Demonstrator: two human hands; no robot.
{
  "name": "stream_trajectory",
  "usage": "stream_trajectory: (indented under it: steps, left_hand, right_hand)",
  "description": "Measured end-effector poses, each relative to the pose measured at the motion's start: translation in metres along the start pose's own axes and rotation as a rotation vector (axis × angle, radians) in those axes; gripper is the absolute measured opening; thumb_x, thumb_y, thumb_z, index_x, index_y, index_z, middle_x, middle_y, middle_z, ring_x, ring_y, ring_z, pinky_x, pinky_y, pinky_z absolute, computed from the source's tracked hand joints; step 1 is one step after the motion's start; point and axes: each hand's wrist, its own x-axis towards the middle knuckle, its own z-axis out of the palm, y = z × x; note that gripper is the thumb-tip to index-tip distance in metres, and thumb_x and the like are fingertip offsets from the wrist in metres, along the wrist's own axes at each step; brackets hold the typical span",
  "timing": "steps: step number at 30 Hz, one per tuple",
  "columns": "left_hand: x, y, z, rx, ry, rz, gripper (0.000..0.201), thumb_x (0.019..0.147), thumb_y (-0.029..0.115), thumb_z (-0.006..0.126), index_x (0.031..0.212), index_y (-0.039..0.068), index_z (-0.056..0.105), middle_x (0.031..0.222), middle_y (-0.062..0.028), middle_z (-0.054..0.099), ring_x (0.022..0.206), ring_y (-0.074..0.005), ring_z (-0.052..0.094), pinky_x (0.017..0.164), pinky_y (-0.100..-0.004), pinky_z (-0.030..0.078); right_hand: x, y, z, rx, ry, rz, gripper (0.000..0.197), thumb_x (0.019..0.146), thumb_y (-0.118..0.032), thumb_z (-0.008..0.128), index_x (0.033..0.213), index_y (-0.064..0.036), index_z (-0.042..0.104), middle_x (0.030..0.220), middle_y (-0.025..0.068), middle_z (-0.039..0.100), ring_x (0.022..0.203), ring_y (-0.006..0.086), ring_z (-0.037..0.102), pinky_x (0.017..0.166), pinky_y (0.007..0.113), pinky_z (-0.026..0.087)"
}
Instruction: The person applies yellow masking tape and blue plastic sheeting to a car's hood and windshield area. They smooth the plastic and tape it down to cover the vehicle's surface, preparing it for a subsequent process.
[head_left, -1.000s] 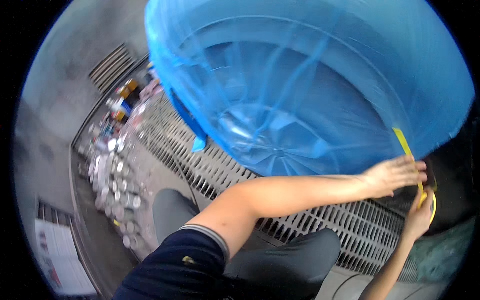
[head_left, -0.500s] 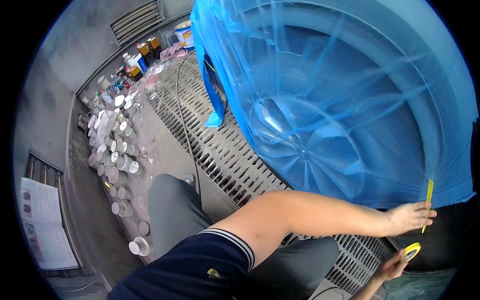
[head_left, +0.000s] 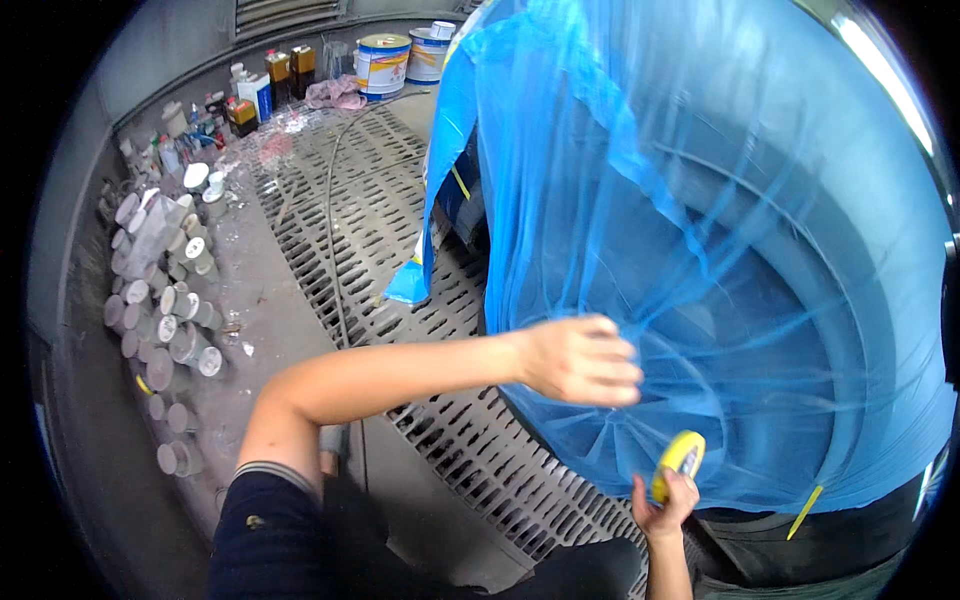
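Blue translucent plastic film point(head_left: 545, 235) hangs in folds over a car's wheel point(head_left: 615, 435) and the bodywork around it. My right hand point(head_left: 668, 508) grips a roll of yellow tape point(head_left: 684, 462) in front of the film's lower part. Above and left of that roll, my left hand point(head_left: 582, 362) is raised before the wheel; its fingers look bent but are smeared by motion, so whether they hold anything is unclear. A short strip of yellow tape point(head_left: 804, 512) sticks at the film's lower right edge, over a dark panel.
Slotted floor grating point(head_left: 385, 215) runs beside the car, with a hose point(head_left: 332, 215) across it. Along the left wall stand several used cups point(head_left: 185, 340), bottles and cans point(head_left: 278, 68), plus paint buckets point(head_left: 383, 68). A loose film flap point(head_left: 410, 283) hangs near the grating.
My left hand has left the yellow strip at the film's lower edge and moved left and up. My right hand has brought the tape roll up and leftward. The view has shifted.
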Motion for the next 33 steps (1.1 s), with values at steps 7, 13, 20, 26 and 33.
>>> stream_trajectory:
  steps: [7,13,20,26,33]
  left_hand:
    - [-0.152,-0.080,-0.060,-0.011,0.681,-1.214,0.021,0.091,0.004,0.076,0.106,0.003,0.062,0.098,-0.0087,0.070,0.087,-0.0192,0.069,0.080,-0.0321,0.054]
    - [-0.159,-0.139,-0.042,-0.349,0.784,-1.527,0.048,0.086,0.020,0.088,0.117,0.003,0.056,0.102,-0.0079,0.064,0.085,-0.0121,0.065,0.073,-0.0253,0.054]
    - [-0.146,-0.144,-0.035,-0.611,0.969,-1.367,0.019,0.092,0.000,0.077,0.108,-0.001,0.067,0.092,-0.0021,0.072,0.083,-0.0058,0.065,0.071,-0.0219,0.054]
    - [-0.151,-0.089,-0.011,-0.673,0.789,-0.933,0.017,0.084,0.010,0.079,0.092,-0.001,0.069,0.084,-0.0109,0.066,0.078,-0.0230,0.068,0.066,-0.0335,0.053]
    - [-0.144,-0.054,0.000,-0.974,0.245,-0.579,0.024,0.087,0.015,0.073,0.099,-0.001,0.061,0.091,-0.0159,0.068,0.082,-0.0347,0.070,0.070,-0.0440,0.056]
  right_hand:
    - [0.215,-0.048,0.106,0.155,0.064,-0.603,0.022,0.085,-0.012,0.074,0.107,-0.0139,0.076,0.070,-0.0063,0.054,0.069,0.0133,0.057,0.068,0.032,0.042]
    - [0.306,-0.071,0.190,0.064,0.063,-0.396,0.036,0.102,-0.044,0.054,0.107,-0.0206,0.080,0.108,0.0030,0.068,0.107,0.0243,0.064,0.110,0.046,0.040]
    - [0.361,-0.089,0.197,0.029,-0.017,-0.222,0.042,0.102,-0.042,0.046,0.111,-0.0219,0.081,0.145,0.0234,0.057,0.139,0.0385,0.051,0.124,0.053,0.023]
    - [0.381,-0.108,0.203,-0.149,-0.156,-0.032,0.039,0.087,-0.033,0.056,0.112,-0.0160,0.080,0.167,0.0355,0.022,0.155,0.0531,0.019,0.124,0.064,0.013]
    - [0.369,-0.112,0.171,-0.356,-0.372,0.215,0.061,0.089,-0.033,0.053,0.142,-0.0026,0.060,0.167,0.0247,0.031,0.158,0.0448,0.022,0.126,0.063,0.010]
